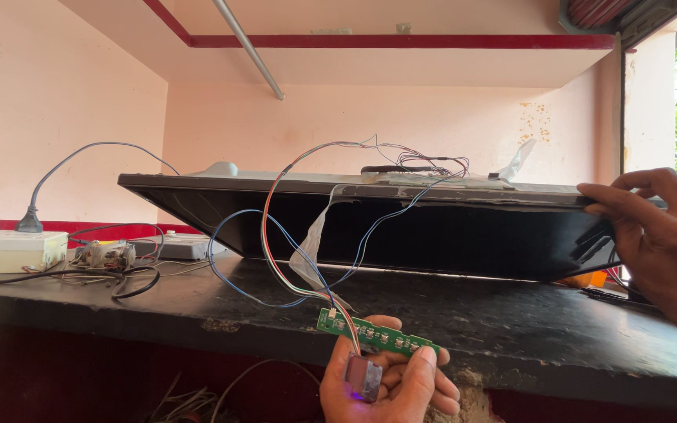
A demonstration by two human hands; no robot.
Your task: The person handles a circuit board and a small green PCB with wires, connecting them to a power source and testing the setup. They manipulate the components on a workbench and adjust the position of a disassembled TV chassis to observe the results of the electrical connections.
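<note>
While seen from the head camera, tilted up on its far edge: a flat black panel [432,227], front edge raised off the dark stone counter [197,301], probably so that the underside and wiring stay reachable. Gripped at the right end of the panel by the right hand [660,235], fingers curled over the top edge, seemingly to keep it propped at this angle. Below the panel, in front of the counter edge: the left hand [389,384], closed around a narrow green circuit board [378,334] and a small grey module [363,377] with a faint violet glow, held low and clear, likely because of the short leads. Running from the board up over the top of the panel: a bundle of coloured wires [276,235], slack, plus a loose blue wire [229,274] looping down onto the counter. Left of the panel on the counter: a white power strip [9,249] with two dark plugs [9,219], and a small tangle of parts [107,254], kept aside from the work. Above the panel: a red-edged shelf [401,41].
</note>
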